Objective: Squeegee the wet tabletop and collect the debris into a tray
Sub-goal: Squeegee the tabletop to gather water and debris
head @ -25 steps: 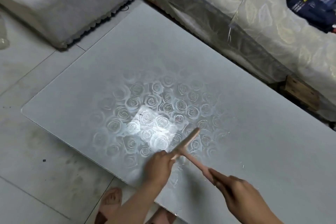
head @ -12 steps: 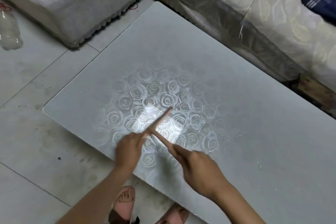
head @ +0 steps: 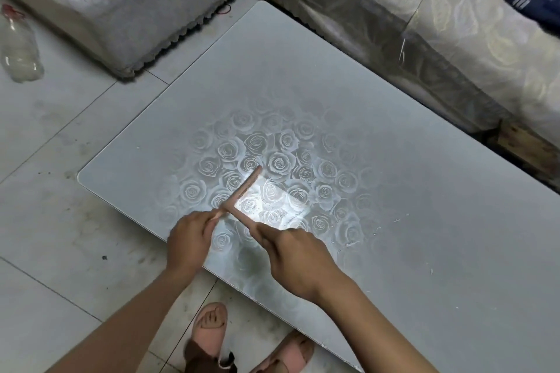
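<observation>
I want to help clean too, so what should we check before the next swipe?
1. The left hand grips the blade end of the squeegee: ok.
2. The right hand grips the handle: ok.
3. Blade flat on the tabletop: cannot tell.
4. A tray ready for the mess: not ok, none in view.
5. Tabletop free of dirt: not ok, white specks lie right of the hands.
6. The bottle out of the way: ok, on the floor, apart from the table.
</observation>
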